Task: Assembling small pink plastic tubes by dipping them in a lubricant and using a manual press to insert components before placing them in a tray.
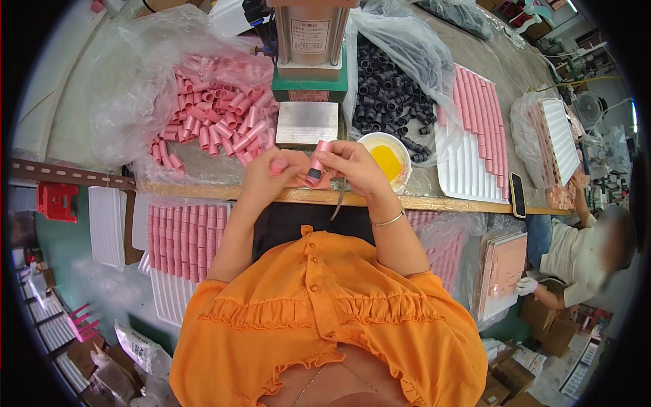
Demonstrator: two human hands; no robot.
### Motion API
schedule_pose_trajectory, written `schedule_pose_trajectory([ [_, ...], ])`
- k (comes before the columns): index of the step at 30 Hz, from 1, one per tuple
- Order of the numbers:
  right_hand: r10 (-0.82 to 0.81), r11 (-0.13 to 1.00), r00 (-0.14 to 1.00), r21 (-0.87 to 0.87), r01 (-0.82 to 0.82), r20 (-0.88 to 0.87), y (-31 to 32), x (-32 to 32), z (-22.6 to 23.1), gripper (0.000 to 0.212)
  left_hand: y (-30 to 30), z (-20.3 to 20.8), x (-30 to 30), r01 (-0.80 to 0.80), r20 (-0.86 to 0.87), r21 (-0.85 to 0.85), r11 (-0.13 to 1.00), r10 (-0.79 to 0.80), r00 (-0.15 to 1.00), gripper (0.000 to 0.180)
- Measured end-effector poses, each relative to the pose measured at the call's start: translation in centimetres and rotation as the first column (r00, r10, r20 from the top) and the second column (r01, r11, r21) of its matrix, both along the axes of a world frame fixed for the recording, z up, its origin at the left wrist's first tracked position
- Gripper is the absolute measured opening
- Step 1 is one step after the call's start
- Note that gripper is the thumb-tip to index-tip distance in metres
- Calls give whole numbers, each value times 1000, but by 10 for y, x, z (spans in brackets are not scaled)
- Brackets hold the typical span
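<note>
My right hand (354,166) pinches a short pink tube (323,146) with a black ring at its lower end. A pink tube end (279,165) shows in my closed left hand (272,178), close beside it. Both hands are over the table's front edge, just before the metal plate (307,123) of a press with a green base (309,88). Left of the press, loose pink tubes (220,125) lie heaped on clear plastic. Small black rings (388,81) fill a plastic bag to its right. Beside my right hand stands a white bowl (407,171) with something yellow in it.
A white ribbed tray (456,169) partly filled with pink tubes lies on the right, near a phone (517,195) at the table edge. Below the table are another tube tray (169,292) and a red stool (57,201). A gloved person (573,261) works at far right.
</note>
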State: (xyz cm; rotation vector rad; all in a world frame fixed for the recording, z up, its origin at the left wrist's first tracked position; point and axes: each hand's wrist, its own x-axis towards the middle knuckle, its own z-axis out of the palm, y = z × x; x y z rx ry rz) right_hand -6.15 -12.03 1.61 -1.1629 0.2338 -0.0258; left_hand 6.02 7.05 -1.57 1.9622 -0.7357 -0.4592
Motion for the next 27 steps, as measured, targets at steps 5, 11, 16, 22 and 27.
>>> schedule_pose_trajectory([
  [5,-69,994,998,89,69,-8,-2,-13,17,22,-47,22,-13,160,230,313,936,-238,943,34],
  [11,-146,987,989,-70,145,-7,-12,-29,-2,23,-53,12,5,338,143,389,857,-419,897,46],
  [16,-230,970,969,-64,236,91,6,-29,7,21,-23,5,13,67,-617,-220,973,-192,763,26],
  [22,-152,988,985,29,150,84,19,-14,4,20,-10,-1,-6,-347,-726,-543,764,-221,651,26],
  [27,-244,969,948,78,233,206,35,-5,7,19,5,-12,-9,-457,-817,-546,702,-324,478,17],
])
